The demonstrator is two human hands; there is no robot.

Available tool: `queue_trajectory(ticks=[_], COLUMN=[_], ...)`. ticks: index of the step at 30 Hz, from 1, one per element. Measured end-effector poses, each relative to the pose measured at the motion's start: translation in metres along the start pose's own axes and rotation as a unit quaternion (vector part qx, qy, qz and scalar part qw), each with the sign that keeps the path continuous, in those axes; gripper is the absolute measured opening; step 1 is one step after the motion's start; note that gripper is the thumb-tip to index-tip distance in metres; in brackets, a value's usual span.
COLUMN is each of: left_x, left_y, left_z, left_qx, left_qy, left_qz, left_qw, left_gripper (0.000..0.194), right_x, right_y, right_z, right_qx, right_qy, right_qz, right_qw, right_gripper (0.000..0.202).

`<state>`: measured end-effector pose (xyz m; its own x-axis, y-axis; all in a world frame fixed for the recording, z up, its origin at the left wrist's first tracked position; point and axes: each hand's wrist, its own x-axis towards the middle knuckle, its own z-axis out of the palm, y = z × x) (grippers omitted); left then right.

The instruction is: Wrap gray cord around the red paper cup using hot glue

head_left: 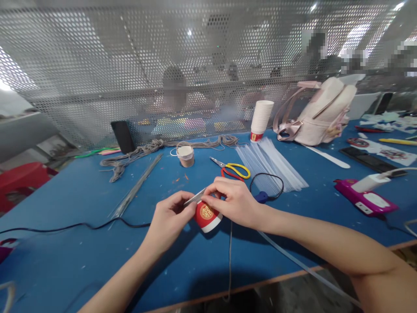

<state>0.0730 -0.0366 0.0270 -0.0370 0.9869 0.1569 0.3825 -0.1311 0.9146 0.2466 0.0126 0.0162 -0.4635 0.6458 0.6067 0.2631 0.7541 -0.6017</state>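
Observation:
A red paper cup [208, 216] with a gold emblem and a white band is held between my two hands over the blue table. My left hand [171, 216] pinches the cup's left edge together with a thin pale strip [195, 198] lying along it. The fingers of my right hand [233, 202] are closed on the strip and the cup's upper right edge. A thin grey cord [230, 252] hangs below the cup toward the table's front edge. Beyond my right hand lie scissors [237, 170] with yellow and red handles.
Behind are a small wrapped cup [186, 157], grey cord bundles [140, 152], a phone [123, 136] and stacked cups [261, 116]. Clear strips [273, 167], a pink backpack [322, 113] and a magenta power strip [366, 200] lie right. A perforated screen [130, 65] stands behind.

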Motion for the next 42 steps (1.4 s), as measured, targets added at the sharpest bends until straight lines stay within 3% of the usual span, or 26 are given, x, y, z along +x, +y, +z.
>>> queue_trajectory(ticks=[12, 19, 28, 31, 36, 42], left_x=[-0.001, 0.000, 0.000, 0.000, 0.000, 0.001], left_y=[0.003, -0.001, -0.001, 0.002, 0.003, 0.002], left_z=[-0.001, -0.001, -0.001, -0.002, -0.002, -0.002], left_qx=[0.001, 0.006, 0.032, 0.043, 0.079, 0.115], left_qy=[0.002, -0.014, 0.014, 0.019, 0.006, -0.015], left_qz=[-0.010, 0.016, 0.022, 0.024, 0.036, 0.071], left_qw=[1.000, 1.000, 0.999, 0.999, 0.996, 0.991], left_gripper=[0.015, 0.016, 0.014, 0.015, 0.015, 0.015], right_x=[-0.001, -0.001, -0.002, -0.003, -0.001, 0.002], right_y=[0.001, -0.001, 0.000, 0.004, 0.010, 0.008], right_z=[-0.001, -0.001, -0.001, 0.000, 0.000, -0.003], right_qx=[0.000, -0.001, 0.015, 0.035, 0.090, 0.104], right_qy=[0.005, 0.006, -0.003, -0.007, -0.056, -0.091], right_qz=[-0.022, -0.001, -0.004, 0.026, 0.080, 0.082], right_qw=[1.000, 1.000, 1.000, 0.999, 0.991, 0.987], right_gripper=[0.009, 0.009, 0.006, 0.003, 0.025, 0.020])
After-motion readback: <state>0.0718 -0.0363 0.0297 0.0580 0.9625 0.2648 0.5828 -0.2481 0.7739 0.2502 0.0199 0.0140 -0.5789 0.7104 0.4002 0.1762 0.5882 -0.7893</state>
